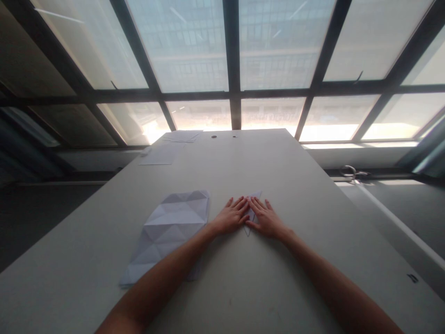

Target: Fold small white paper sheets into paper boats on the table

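Both my hands lie flat on a small folded white paper [255, 196] in the middle of the grey table [278, 176]. My left hand [230, 217] has its fingers stretched out and presses the paper's left side. My right hand [264, 218] also has its fingers extended and covers the paper's right side. The fingertips of the two hands meet over the paper. Only a pointed corner at the top and a tip at the bottom show.
A larger creased sheet of white paper [170, 229] lies left of my left forearm. More sheets [163, 155] sit at the far left end of the table. Scissors [351, 172] rest on a ledge to the right. Large windows stand behind the table.
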The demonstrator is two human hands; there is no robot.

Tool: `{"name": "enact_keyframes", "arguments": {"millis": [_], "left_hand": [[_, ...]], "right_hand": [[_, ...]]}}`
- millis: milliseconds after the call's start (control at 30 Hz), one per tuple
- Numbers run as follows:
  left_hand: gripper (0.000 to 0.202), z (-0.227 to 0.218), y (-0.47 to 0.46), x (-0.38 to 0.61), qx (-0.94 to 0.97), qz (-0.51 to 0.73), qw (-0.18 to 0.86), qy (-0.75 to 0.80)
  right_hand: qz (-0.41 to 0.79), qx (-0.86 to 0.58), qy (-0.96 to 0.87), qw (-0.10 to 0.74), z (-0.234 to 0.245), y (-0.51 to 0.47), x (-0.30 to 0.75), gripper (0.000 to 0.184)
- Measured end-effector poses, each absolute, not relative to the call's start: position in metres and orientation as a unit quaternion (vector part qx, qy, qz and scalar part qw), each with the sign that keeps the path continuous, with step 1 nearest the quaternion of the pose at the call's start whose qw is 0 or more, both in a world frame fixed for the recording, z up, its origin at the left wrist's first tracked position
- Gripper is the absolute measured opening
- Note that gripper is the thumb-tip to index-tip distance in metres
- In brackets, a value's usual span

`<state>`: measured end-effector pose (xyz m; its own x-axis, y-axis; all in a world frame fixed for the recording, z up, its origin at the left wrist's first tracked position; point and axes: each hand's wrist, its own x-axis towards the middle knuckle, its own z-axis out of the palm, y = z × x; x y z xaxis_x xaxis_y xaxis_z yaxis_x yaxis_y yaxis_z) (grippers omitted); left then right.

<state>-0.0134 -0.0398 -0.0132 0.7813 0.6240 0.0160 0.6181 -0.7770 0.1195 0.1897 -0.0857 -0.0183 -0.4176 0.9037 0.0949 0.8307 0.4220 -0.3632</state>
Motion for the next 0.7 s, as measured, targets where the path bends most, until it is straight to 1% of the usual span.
{"name": "enact_keyframes", "arguments": {"millis": [133, 233, 333, 433, 600, 700], "left_hand": [[0.056, -0.0139, -0.0384, -0.0132, 0.937, 0.033, 0.063, 0.341], [0.058, -0.0141, -0.0383, -0.0137, 0.939, 0.035, 0.064, 0.337], [0.063, -0.0143, -0.0383, -0.0150, 0.944, 0.023, 0.059, 0.323], [0.064, -0.0143, -0.0381, -0.0158, 0.947, 0.011, 0.056, 0.315], [0.063, -0.0124, -0.0381, -0.0160, 0.949, 0.006, 0.062, 0.310], [0.064, -0.0102, -0.0385, -0.0164, 0.951, 0.004, 0.069, 0.301]], "right_hand": [[0.135, -0.527, -0.825, 0.155, -0.0231, -0.0805, 0.1938, 0.068], [0.131, -0.537, -0.817, 0.164, -0.0249, -0.0783, 0.1955, 0.060], [0.118, -0.551, -0.809, 0.165, -0.0247, -0.0785, 0.1940, 0.058], [0.109, -0.572, -0.798, 0.156, -0.0239, -0.0789, 0.1925, 0.056], [0.106, -0.573, -0.801, 0.139, -0.0233, -0.0776, 0.1959, 0.063], [0.107, -0.554, -0.815, 0.131, -0.0228, -0.0773, 0.1986, 0.063]]}}
